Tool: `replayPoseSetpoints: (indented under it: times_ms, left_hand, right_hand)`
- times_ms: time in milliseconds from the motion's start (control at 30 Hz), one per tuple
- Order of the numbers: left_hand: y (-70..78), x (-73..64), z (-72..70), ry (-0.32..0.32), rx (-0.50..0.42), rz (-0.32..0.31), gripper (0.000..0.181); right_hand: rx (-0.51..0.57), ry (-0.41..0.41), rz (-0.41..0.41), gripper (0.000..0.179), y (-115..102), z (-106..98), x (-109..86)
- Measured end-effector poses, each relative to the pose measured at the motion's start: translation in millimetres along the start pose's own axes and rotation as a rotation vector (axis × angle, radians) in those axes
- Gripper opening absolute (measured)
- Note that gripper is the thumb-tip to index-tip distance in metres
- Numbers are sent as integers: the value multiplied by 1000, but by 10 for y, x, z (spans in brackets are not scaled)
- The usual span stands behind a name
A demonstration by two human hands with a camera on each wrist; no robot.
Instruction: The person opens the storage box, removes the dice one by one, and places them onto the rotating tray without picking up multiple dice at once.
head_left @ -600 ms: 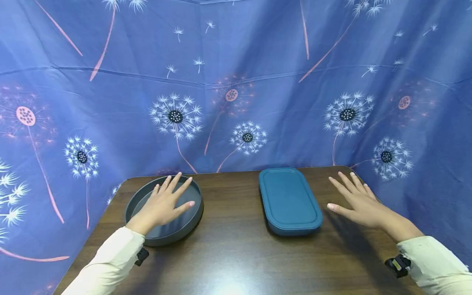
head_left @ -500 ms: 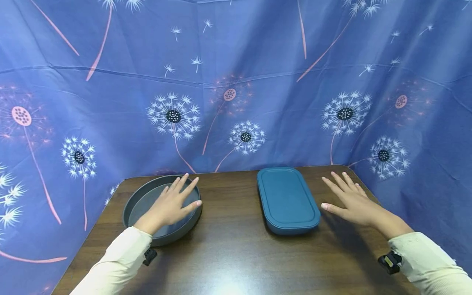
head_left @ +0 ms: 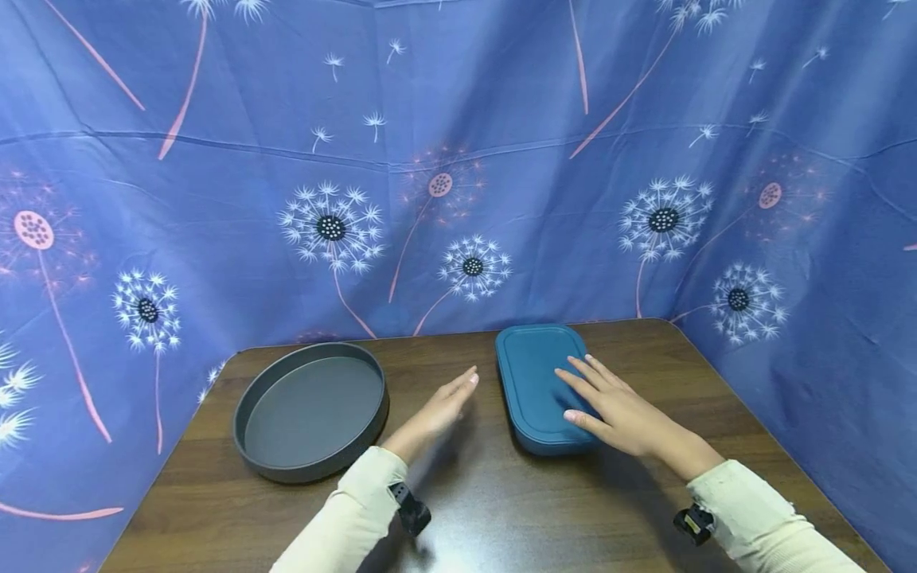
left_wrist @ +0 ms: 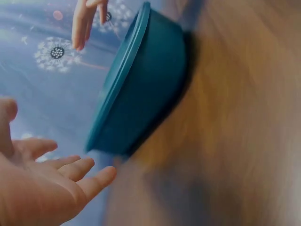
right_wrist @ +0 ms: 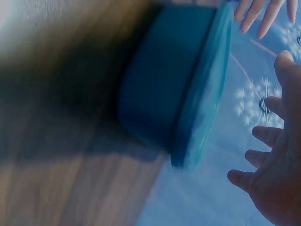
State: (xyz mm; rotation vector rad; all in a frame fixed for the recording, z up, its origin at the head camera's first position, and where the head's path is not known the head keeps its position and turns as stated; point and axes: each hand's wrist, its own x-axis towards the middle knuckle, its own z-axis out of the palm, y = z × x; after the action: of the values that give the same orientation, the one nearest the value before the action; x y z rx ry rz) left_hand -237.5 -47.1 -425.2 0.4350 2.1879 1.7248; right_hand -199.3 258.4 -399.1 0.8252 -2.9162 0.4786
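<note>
A blue rectangular lidded container [head_left: 533, 390] sits on the table right of centre, its lid on. In the head view my left hand [head_left: 437, 412] is to the left of it, fingers extended and holding nothing. My right hand [head_left: 626, 414] is at its right, the fingertips overlapping the lid in this view. The left wrist view shows my left palm [left_wrist: 42, 188] facing the container's side [left_wrist: 150, 80], fingers spread. From the right wrist, the container [right_wrist: 164, 75] appears beside my right hand [right_wrist: 277, 155], whose fingers are apart and grip nothing.
A round dark grey pan [head_left: 311, 410] with a low rim stands at the left of the wooden table [head_left: 544, 517]. A blue curtain [head_left: 430, 95] with dandelion prints hangs right behind the table's far edge.
My left hand has moved right, from over the round pan to beside the container. My right hand has moved left, from beyond the container to its right edge. Container and pan stay put.
</note>
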Motion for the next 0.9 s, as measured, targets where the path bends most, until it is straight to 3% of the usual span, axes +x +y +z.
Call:
replayPoseSetpoints:
  times_ms: [133, 267, 567, 733, 900]
  left_hand:
    - [-147, 89, 202, 17, -321, -87, 66]
    - [-215, 130, 312, 11, -478, -131, 70]
    - [-268, 152, 390, -66, -619, -178, 69]
    - [-267, 155, 396, -71, -662, -204, 68]
    - [-262, 155, 400, -60, -690, -204, 66]
  right_hand:
    - [8, -2, -39, 67, -113, 158, 27]
    - [-11, 30, -100, 70, -161, 297, 35]
    - [-120, 126, -218, 53, -152, 464, 21]
    - [-159, 173, -256, 44, -136, 495, 8]
    - [-205, 247, -344, 39, -135, 522, 16]
